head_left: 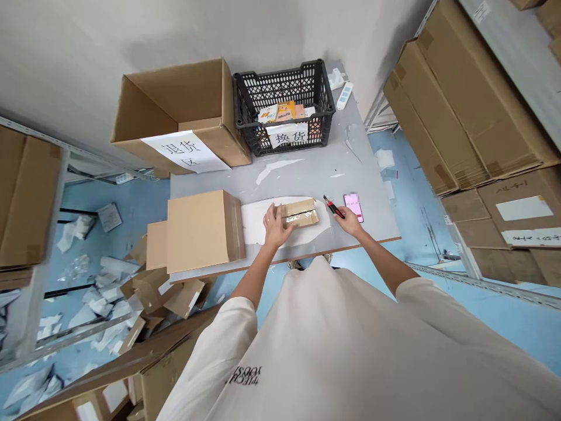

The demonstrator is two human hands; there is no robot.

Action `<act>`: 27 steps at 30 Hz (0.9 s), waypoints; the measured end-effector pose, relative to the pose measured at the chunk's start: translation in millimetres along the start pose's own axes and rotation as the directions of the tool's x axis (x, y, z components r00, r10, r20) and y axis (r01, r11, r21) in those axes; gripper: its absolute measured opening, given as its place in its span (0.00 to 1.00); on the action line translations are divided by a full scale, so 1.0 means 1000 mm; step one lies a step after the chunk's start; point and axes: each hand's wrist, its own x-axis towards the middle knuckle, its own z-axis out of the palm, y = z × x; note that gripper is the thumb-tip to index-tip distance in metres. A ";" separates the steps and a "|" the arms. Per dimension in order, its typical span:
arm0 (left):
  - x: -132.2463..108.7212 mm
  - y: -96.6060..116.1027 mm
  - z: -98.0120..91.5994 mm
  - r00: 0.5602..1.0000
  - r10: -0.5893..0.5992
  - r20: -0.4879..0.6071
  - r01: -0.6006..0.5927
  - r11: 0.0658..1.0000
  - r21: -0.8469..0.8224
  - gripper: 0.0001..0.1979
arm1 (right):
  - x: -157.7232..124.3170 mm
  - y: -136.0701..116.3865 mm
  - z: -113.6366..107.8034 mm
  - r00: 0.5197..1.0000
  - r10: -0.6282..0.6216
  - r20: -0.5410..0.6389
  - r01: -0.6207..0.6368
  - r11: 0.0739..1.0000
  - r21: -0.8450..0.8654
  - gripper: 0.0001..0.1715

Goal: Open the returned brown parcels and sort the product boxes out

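A small flat cardboard box with shiny clear tape along its seam lies on a white sheet on the grey table. My left hand grips the box's left end, thumb along the near side and fingers over the far side. My right hand is closed around a red and black utility knife, just right of the box and apart from it. The knife's tip points up and to the left. A phone with a pink screen lies beside my right hand.
A large closed carton stands left of the sheet. Behind are an open cardboard box with a paper label and a black plastic crate holding small packages. A power strip lies back right. Shelves with cartons flank the table.
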 end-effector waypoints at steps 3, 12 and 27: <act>-0.022 -0.029 0.005 0.992 -0.129 -0.011 0.124 0.970 -0.209 0.64 | 0.002 -0.004 0.022 0.996 0.048 0.071 -0.063 0.972 0.227 0.28; -0.018 -0.026 0.021 0.924 -0.376 0.076 0.366 0.803 -0.470 0.50 | -0.002 -0.029 0.051 0.985 0.020 0.173 -0.091 0.906 0.414 0.41; 0.017 -0.017 0.045 0.934 -0.332 0.130 0.356 0.847 -0.396 0.27 | 0.006 -0.015 0.044 0.990 0.134 0.051 -0.143 0.885 0.443 0.39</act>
